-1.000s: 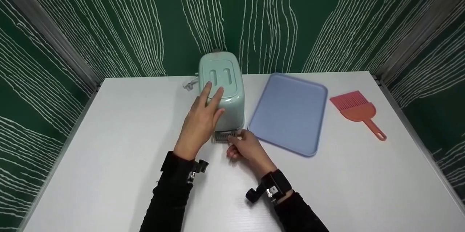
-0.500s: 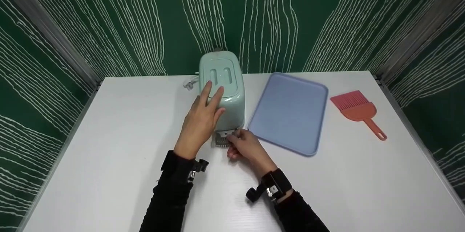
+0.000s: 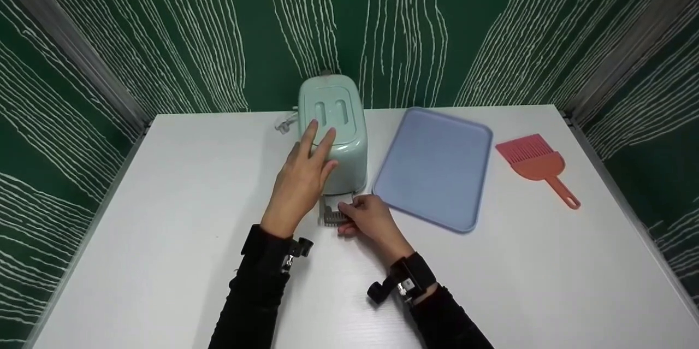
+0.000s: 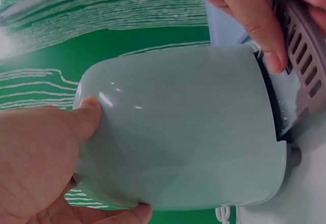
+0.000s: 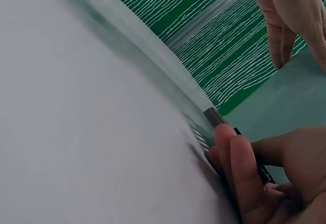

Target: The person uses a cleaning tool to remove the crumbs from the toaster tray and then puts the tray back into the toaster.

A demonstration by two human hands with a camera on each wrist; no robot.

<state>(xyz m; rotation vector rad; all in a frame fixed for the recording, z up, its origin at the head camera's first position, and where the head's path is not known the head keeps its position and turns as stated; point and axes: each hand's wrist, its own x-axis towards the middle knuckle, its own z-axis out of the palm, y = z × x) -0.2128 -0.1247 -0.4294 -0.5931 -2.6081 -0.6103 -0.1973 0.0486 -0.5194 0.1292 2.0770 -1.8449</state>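
Note:
A mint-green toaster with a two-ridged lid stands near the back of the white table. My left hand rests on its top front corner, fingers spread, two of them reaching over the lid. In the left wrist view the left thumb presses on the toaster's upper edge. A grey slotted crumb tray projects from the bottom of the toaster's front end. My right hand pinches the tray's right part between thumb and fingers. Pale specks lie on the tray's flat part in the left wrist view.
A blue tray lies just right of the toaster. Farther right is a red brush nested with a small dustpan. A coiled cord with a plug sits behind the toaster's left side. Green walls with white lines enclose the table.
The crumb tray has slid farther out of the toaster, toward the front, with my right hand gripping it. The left hand has stayed on the toaster.

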